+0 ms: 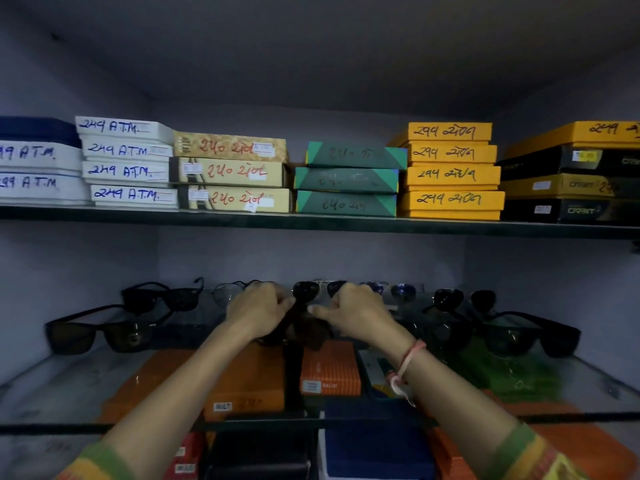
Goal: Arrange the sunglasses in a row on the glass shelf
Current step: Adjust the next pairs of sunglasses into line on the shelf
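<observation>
1. The flat white cardboard boxes (126, 161), stacked at the upper shelf's left, are each showing handwritten blue "A.T.M." after digits.
2. The black-and-gold boxes (568, 188) at the upper right are bearing the brand "ORBIT".
3. The small orange striped box (329, 368) under the glass is showing "DALIS!", somewhat blurred.

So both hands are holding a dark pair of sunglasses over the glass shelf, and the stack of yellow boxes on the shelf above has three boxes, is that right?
Not quite: in the head view the stack of yellow boxes has four boxes, not three. The left hand and right hand do hold the dark pair of sunglasses over the glass shelf.
</observation>
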Demonstrator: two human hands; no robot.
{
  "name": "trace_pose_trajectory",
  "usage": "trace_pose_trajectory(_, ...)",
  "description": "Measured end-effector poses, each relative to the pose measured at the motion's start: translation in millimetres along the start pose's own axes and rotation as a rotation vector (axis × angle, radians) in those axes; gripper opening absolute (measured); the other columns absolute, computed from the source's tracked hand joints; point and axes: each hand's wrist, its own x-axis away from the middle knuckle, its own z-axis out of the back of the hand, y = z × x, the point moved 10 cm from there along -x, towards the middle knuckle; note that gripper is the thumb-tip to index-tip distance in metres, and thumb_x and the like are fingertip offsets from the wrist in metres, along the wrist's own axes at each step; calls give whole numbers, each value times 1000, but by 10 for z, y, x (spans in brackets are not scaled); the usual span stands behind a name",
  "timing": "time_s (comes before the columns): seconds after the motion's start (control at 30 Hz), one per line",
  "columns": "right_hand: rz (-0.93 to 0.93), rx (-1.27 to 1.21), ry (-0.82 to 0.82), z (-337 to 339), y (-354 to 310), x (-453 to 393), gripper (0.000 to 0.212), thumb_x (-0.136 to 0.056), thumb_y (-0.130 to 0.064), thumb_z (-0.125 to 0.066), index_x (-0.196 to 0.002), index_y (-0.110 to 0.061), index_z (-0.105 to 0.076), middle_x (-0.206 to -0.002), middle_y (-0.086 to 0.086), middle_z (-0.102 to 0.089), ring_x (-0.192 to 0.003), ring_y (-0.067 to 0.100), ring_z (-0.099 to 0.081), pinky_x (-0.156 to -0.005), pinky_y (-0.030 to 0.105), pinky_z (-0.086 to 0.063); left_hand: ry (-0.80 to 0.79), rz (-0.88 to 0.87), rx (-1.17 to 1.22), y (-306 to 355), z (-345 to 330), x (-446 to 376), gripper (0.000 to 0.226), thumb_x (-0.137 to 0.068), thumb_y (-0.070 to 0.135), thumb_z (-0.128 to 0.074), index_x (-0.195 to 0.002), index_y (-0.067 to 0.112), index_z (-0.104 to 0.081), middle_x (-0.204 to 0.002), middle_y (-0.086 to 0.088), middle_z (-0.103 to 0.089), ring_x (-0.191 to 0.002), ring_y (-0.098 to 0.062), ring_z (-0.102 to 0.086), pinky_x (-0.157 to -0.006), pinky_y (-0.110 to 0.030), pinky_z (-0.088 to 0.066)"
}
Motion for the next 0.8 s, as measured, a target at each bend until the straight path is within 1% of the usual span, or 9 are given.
trace_pose_trajectory(0.1,-84,-44,-59,-145,66,-55,37,-84,-42,-69,-83,-5,-66,-87,12,-76,-82,29,-75,-73,36,-60,-51,-9,79,-54,-63,15,43,-94,35,-54,-136,24,-52,-134,-5,-62,-125,-26,-55,-102,-43,-48)
trace_pose_trajectory(0.17,-170,-81,-107,-196,141,-76,28,-85,-30,-71,-92,-3,-67,-73,9,-76,-60,19,-75,-63,28,-63,-81,3,81,-123,-89,20,49,-90,31,-60,-138,27,-49,-130,-4,-64,-121,-25,-58,-100,-42,-49)
trace_pose_trajectory(0.23,-208,-9,-83,-131,179,-98,23,-82,-24,-73,-76,-5,-61,-49,-2,-64,-35,5,-58,-35,11,-45,-136,20,49,-177,-138,33,44,-88,35,-62,-131,29,-57,-120,-1,-67,-110,-21,-62,-91,-35,-51)
trace_pose_trajectory(0.3,-240,26,-61,-85,182,-95,27,-78,-22,-72,-64,-11,-53,-30,-5,-52,-22,1,-48,-25,12,-31,-168,29,36,-225,-166,41,36,-88,38,-61,-122,27,-66,-111,1,-70,-96,-16,-63,-80,-28,-47)
trace_pose_trajectory(0.37,-263,37,-71,-105,185,-110,20,-77,-20,-71,-65,-12,-56,-28,-6,-55,-27,-2,-54,-36,15,-43,-159,33,67,-277,-145,25,28,-87,32,-64,-112,23,-72,-113,1,-71,-98,-15,-65,-80,-27,-47)
trace_pose_trajectory(0.47,-257,56,-61,-87,134,-110,14,-72,-16,-71,-64,-12,-61,-52,1,-73,-53,10,-72,-62,26,-61,-159,50,90,-408,-90,-21,22,-86,23,-66,-105,19,-76,-112,1,-74,-94,-16,-71,-84,-29,-55)
trace_pose_trajectory(0.53,-235,85,-58,-49,72,-94,13,-72,-14,-72,-65,-10,-63,-63,4,-77,-62,13,-75,-62,28,-61,-185,43,89,-481,-82,-49,21,-87,17,-64,-103,17,-77,-111,-1,-75,-89,-17,-72,-85,-30,-57)
trace_pose_trajectory(0.63,-187,57,-22,17,27,-88,11,-77,-9,-73,-82,0,-70,-77,13,-80,-70,19,-78,-71,35,-64,-177,4,101,-515,-62,-70,21,-91,24,-61,-106,21,-75,-121,3,-71,-105,-16,-66,-92,-31,-53)
trace_pose_trajectory(0.8,115,115,67,189,-225,17,9,-81,-6,-74,-84,2,-78,-85,13,-79,-73,21,-75,-71,35,-63,33,-110,290,-383,220,-124,35,-92,40,-58,-115,18,-72,-119,-3,-72,-106,-19,-66,-93,-30,-51)
